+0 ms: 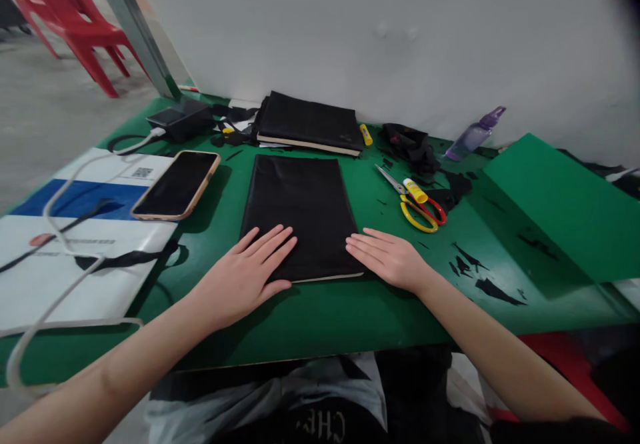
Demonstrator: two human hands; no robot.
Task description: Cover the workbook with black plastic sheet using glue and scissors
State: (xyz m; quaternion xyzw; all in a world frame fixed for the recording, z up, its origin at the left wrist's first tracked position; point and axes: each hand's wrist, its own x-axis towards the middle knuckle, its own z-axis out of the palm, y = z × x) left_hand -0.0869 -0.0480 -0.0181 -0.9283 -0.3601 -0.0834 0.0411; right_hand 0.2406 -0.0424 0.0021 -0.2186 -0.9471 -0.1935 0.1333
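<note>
A black-covered book [303, 211] lies flat on the green table [310, 324] in front of me, its pale page edge showing along the near side. My left hand [245, 271] rests on its lower left corner, fingers stretched out and slightly spread. At the lower right edge, my right hand [387, 257] lies flat with straight fingers, the tips touching the cover. Neither hand grips anything. To the right of the book are scissors [419, 212] with red and yellow handles, and a yellow glue stick [415, 191] lies across them.
Behind are stacked black books [310, 121], a small yellow tube [366, 135], black scraps [410, 144] and a purple spray bottle [475, 134]. On the left, a phone [177, 184] lies on a white-and-blue bag [90, 284] beside a white cable [53, 224]. A green board [565, 197] stands right.
</note>
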